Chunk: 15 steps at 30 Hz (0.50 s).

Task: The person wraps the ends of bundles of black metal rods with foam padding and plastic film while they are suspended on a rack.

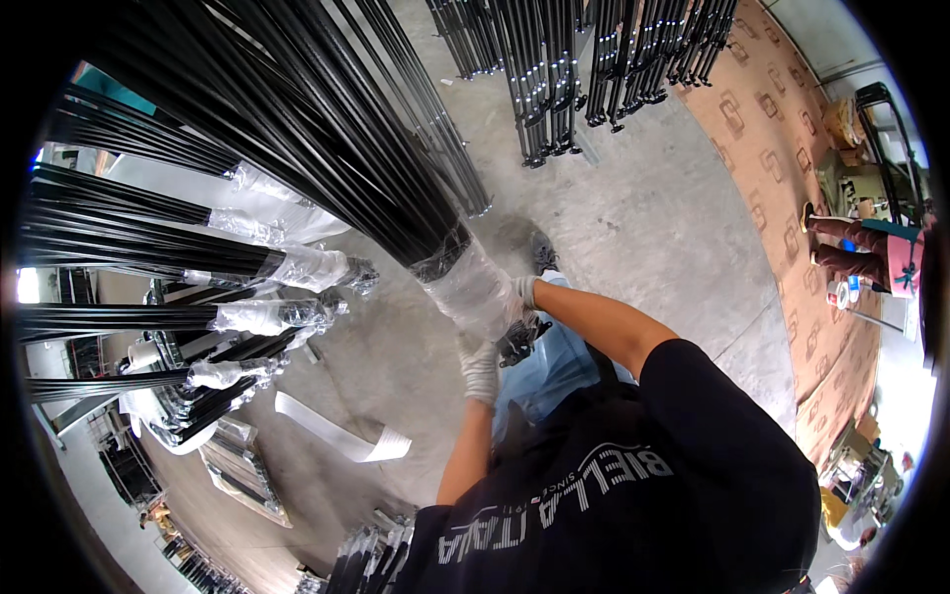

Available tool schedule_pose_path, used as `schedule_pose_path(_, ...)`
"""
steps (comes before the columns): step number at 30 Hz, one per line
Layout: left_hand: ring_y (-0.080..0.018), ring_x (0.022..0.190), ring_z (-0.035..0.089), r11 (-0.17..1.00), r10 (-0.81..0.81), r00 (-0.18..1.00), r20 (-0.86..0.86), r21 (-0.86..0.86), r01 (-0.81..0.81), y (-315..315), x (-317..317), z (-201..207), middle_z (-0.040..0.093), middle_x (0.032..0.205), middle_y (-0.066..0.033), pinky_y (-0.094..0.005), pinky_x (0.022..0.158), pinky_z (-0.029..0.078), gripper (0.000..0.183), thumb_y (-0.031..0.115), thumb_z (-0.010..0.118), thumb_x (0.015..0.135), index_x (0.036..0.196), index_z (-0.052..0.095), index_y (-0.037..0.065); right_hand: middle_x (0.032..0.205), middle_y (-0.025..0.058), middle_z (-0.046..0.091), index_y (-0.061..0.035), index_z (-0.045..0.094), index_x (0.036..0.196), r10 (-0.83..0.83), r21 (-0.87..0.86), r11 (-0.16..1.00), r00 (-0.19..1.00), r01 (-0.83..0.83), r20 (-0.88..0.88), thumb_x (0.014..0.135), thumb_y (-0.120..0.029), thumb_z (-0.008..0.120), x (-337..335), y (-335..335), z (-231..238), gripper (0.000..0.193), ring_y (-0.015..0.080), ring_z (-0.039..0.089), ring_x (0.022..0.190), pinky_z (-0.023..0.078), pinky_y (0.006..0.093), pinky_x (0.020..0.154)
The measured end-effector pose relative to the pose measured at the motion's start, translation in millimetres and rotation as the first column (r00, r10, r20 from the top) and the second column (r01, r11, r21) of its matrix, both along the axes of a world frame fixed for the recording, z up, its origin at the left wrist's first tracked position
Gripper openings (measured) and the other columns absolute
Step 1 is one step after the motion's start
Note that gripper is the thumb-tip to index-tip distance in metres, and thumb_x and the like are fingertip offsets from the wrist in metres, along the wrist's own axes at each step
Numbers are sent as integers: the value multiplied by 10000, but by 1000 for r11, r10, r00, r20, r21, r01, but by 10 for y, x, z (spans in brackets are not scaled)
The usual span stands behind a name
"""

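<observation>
One wrapped rod bundle [465,287] is in two gloved hands; four more bundles [297,267] lie left.

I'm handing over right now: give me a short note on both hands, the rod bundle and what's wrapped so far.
Left hand: gloved, pressed against the lower side of the clear plastic wrap on the end of the black rod bundle.
Right hand: gloved, gripping the same wrapped end from the other side.
Bundle: long, angled up and away; its end caps stick out past the wrap between the hands.
Done: this end is covered in plastic; four other bundles to the left have wrapped ends too.
Left: cannot tell if the wrap is finished. A loose white strip lies on the concrete floor.
</observation>
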<state>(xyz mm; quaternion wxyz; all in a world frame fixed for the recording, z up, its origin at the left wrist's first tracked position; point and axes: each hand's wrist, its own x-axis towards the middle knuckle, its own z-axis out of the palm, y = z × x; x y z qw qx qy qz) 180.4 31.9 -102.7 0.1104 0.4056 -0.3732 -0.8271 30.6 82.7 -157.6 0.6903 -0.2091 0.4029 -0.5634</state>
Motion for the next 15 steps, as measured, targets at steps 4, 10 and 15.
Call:
schedule_pose_path(4,-119,754,480,790,-186,967,176,-558,254,-123,388,-14,458,870,-23,-255,695,435,439,27,601,675,1046,376,86,862,61,589,-86,571,978,-37,21,999,977,33,208,719,-91,530,-48,226,44,263,142,552,799,426,257,728)
schedule_pose_path(10,-161,856,544,632,-428,888,167,-648,426,-25,481,369,520,944,-107,-244,688,457,448,-25,560,700,1054,302,69,756,30,587,-55,579,849,-294,340,768,770,543,-566,673,-31,459,-148,705,714,214,107,528,679,432,232,637)
schedule_pose_path(15,-173,862,532,959,-278,954,-111,-89,269,-61,592,392,505,926,-102,-245,680,457,391,9,559,713,1036,348,73,953,88,560,-125,535,986,33,123,989,702,78,-712,717,-171,523,564,636,1356,273,220,546,877,432,311,745)
